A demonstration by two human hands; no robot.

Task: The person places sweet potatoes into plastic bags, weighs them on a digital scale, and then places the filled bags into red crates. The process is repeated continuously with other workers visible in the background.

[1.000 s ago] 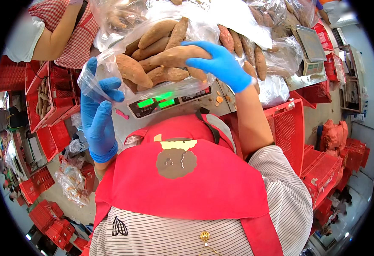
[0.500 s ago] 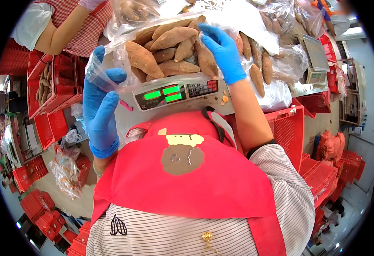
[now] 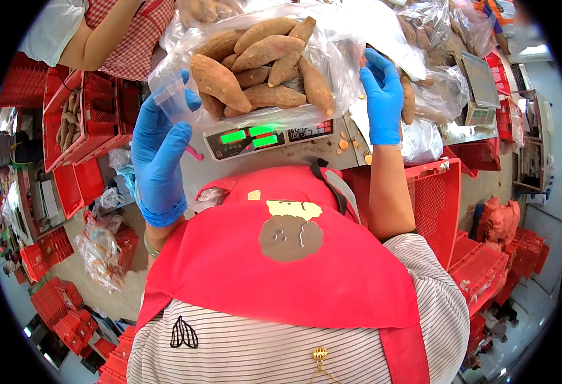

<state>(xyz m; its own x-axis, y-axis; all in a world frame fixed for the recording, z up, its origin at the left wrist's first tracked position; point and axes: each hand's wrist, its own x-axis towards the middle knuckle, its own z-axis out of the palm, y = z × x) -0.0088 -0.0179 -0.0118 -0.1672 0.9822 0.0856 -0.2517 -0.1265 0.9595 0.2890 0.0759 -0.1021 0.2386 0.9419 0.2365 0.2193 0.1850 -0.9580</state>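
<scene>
A clear plastic bag (image 3: 329, 54) full of brown sweet potatoes (image 3: 268, 51) rests on a digital scale (image 3: 229, 146) with lit green displays. My left hand (image 3: 156, 153), in a blue glove, grips the bag's left edge, thumb and fingers curled on the plastic. My right hand (image 3: 382, 99), also gloved, is at the bag's right edge with curled fingers on the plastic; its fingertips are partly hidden. More sweet potatoes (image 3: 407, 102) lie just behind it. A small pink tool (image 3: 194, 153) lies left of the scale.
A co-worker's arm (image 3: 95, 45) and checked apron are at upper left. Red crates (image 3: 79, 189) stand left and right (image 3: 428, 192). A second scale (image 3: 476, 86), more bagged sweet potatoes (image 3: 422, 29) and orange slices (image 3: 343, 144) are on the steel table. Another person (image 3: 495, 22) is at upper right.
My right hand has let go of a long sweet potato onto the pile and moved right to the bag's edge. My left hand stays at the left edge, shifted slightly right.
</scene>
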